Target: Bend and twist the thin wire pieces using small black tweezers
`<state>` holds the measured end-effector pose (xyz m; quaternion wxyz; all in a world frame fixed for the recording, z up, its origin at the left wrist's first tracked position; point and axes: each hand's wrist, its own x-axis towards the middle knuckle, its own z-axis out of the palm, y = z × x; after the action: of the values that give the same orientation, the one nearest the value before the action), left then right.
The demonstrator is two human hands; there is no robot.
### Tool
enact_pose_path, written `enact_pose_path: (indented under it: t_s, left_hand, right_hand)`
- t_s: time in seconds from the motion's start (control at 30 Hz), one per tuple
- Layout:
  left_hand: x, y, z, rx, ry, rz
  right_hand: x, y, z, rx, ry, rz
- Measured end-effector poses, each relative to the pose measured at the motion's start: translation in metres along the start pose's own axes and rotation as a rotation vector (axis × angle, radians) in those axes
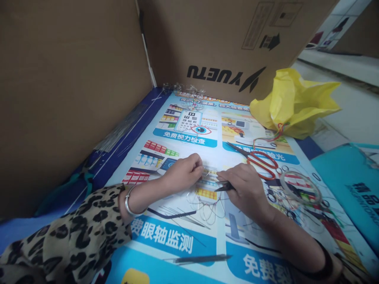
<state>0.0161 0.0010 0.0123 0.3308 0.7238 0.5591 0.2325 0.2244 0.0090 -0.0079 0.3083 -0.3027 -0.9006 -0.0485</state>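
Note:
My left hand is closed in a pinch on a thin wire above the printed sheet. My right hand, a short way to its right, is wrapped round what look like small dark-jawed pliers; their handles are hidden in my palm, and the jaws are slightly apart. Between and below my hands hangs a wire piece of thin loops, with tiny beads along it. How the wire meets the jaws is too fine to make out.
Orange-handled scissors lie beyond my right hand, near a clear ring and a yellow bag. Loose dark wires lie in front. Teal-handled pliers are at left. Cardboard walls enclose the left and back.

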Motion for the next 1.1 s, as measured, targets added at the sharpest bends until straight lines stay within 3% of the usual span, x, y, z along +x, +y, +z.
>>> enact_pose_path:
  t_s: [0.2, 0.53, 0.7, 0.97, 1.1]
  left_hand:
    - [0.000, -0.001, -0.001, -0.091, -0.030, -0.010]
    - [0.000, 0.002, -0.002, -0.393, -0.238, -0.082]
    - [-0.001, 0.005, -0.003, -0.524, -0.276, -0.138]
    - [0.000, 0.002, -0.002, -0.589, -0.331, -0.260]
    - [0.001, 0.000, -0.002, -0.586, -0.342, -0.245]
  right_hand:
    - [-0.001, 0.002, 0.004, 0.116, 0.046, 0.070]
    - [0.004, -0.002, 0.004, 0.189, 0.099, 0.121]
    - [0.007, -0.006, 0.001, 0.222, 0.091, 0.167]
    - [0.009, -0.008, -0.002, 0.270, 0.088, 0.221]
    - [0.008, -0.008, -0.002, 0.278, 0.069, 0.218]
